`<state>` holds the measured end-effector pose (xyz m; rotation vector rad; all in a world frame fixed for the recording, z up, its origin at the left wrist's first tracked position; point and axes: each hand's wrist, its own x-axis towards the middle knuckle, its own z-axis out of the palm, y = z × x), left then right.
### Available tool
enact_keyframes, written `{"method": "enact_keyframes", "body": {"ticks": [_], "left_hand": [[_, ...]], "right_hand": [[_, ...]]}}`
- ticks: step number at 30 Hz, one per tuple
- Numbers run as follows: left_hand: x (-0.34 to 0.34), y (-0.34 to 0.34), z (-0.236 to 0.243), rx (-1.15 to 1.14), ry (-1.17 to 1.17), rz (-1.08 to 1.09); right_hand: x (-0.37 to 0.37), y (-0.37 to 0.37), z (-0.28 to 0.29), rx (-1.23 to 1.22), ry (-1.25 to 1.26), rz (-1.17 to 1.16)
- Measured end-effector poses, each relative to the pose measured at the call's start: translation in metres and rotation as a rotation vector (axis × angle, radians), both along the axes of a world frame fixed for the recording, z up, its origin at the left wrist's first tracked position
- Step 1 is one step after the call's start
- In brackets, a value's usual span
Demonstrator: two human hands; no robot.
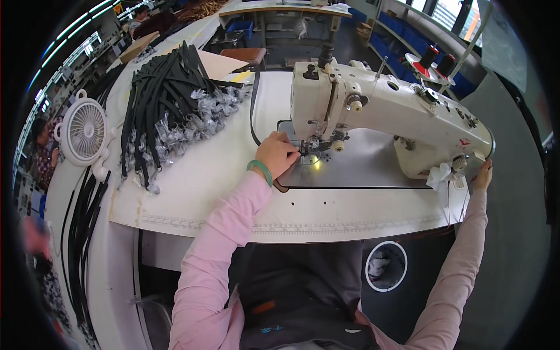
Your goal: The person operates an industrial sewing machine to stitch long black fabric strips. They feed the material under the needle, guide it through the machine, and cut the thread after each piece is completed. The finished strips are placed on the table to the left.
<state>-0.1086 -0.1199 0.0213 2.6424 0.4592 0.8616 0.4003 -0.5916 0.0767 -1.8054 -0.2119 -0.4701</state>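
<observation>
While the left grip [276, 154] pinches a black strap [253, 114] at the left end of the machine [402, 108], the right grip [483, 175] meets the handwheel [492, 144]; I cannot tell whether it closes. The strap curves back across the tabletop [350, 214], left of it a heap of straps [166, 87], then a white fan [86, 132].

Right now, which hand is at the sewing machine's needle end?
The left hand, wearing the green bangle; the right hand is at the opposite end of the sewing machine.
</observation>
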Motion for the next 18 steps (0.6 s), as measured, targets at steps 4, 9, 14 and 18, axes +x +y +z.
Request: {"method": "enact_keyframes", "body": {"ticks": [4, 9, 14, 18], "left_hand": [[-0.006, 0.005, -0.003, 0.004, 0.044, 0.023], [-0.005, 0.004, -0.003, 0.003, 0.025, 0.026], [-0.001, 0.001, 0.000, -0.017, -0.006, 0.000], [-0.010, 0.004, -0.002, 0.028, 0.040, 0.057]], "right_hand": [[0.001, 0.032, 0.041, -0.064, 0.043, 0.076], [-0.007, 0.036, 0.024, -0.068, 0.116, 0.033], [-0.018, 0.018, 0.006, 0.084, 0.154, 0.013], [-0.036, 0.067, 0.038, -0.124, -0.105, -0.137]]}}
